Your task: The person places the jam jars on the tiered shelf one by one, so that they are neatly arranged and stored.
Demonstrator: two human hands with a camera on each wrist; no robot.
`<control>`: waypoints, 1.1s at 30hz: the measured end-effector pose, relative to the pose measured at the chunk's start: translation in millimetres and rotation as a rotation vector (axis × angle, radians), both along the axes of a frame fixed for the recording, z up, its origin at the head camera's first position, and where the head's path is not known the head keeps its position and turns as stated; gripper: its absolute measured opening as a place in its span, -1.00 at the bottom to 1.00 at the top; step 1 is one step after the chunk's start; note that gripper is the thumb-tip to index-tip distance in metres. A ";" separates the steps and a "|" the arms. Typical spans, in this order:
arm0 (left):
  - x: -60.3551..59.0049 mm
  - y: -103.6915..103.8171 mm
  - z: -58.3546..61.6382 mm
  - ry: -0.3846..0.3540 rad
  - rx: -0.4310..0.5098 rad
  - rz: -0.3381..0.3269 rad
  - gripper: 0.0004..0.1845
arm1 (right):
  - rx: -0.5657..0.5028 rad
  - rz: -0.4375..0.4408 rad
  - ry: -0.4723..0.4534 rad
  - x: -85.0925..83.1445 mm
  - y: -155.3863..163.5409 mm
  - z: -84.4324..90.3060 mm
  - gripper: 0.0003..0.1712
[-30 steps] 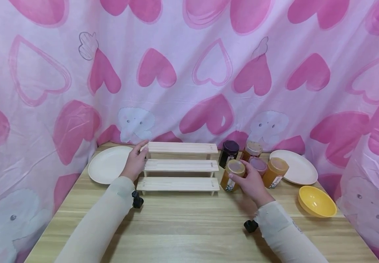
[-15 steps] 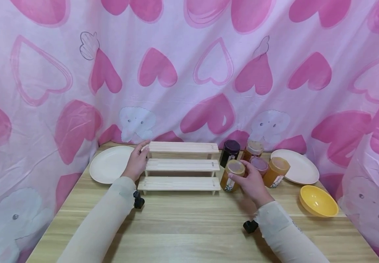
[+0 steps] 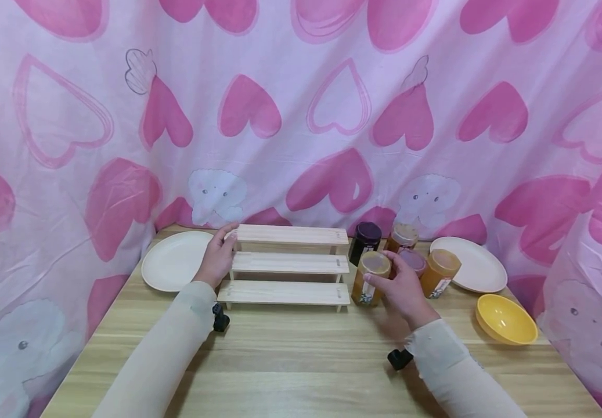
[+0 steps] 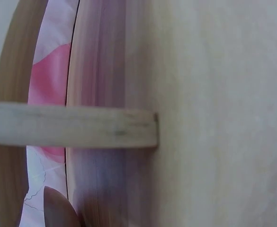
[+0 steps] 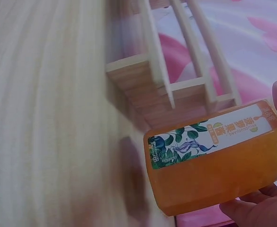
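Note:
My left hand (image 3: 219, 258) grips the left end of the top tier of a wooden three-step display rack (image 3: 290, 263). In the left wrist view a pale wooden leg (image 4: 76, 125) of the rack crosses the picture, with a fingertip low down. My right hand (image 3: 407, 287) holds a jar of orange-coloured preserve (image 3: 367, 284) near its lid, thumb on one side and fingers on the other, just right of the lowest step. The right wrist view shows this jar's printed label (image 5: 214, 135) and faceted side; a shadow lies on the table beside its base.
Behind the held jar stand a dark-lidded jar (image 3: 366, 241), a clear-lidded jar (image 3: 402, 235) and a pink-lidded jar (image 3: 413, 262). Another amber jar (image 3: 439, 276) is to their right. White plates (image 3: 162, 267) flank both sides; a yellow bowl (image 3: 507, 319) sits right. A heart-patterned curtain (image 3: 301, 116) hangs behind.
My right hand and the orange jar have shifted slightly to the right and up. My left hand stays on the rack's end.

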State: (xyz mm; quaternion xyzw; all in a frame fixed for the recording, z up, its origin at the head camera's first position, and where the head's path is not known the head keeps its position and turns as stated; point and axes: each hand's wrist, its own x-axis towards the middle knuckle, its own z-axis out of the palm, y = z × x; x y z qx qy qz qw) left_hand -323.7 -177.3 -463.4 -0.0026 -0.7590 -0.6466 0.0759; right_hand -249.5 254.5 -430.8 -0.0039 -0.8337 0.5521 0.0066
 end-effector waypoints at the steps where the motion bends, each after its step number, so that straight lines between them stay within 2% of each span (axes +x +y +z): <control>1: 0.5 0.6 0.5 0.008 -0.004 -0.001 -0.53 | -0.008 0.000 -0.001 0.5 0.1 2.3 -0.04; 5: 1.7 2.4 1.3 0.017 -0.010 0.004 -0.52 | -0.038 0.015 0.018 2.1 0.7 11.1 -0.06; 12: 1.0 1.9 -1.3 0.012 -0.028 0.006 -0.53 | -0.067 0.048 0.115 5.4 -2.5 29.5 -0.14; 23: -1.0 2.2 -3.3 0.039 -0.013 0.006 -0.53 | -0.085 0.044 0.096 3.8 -16.1 54.6 -0.07; 33: -1.2 1.3 -3.8 0.040 0.006 0.001 -0.53 | -0.131 0.158 0.155 -7.5 -39.4 67.7 -0.20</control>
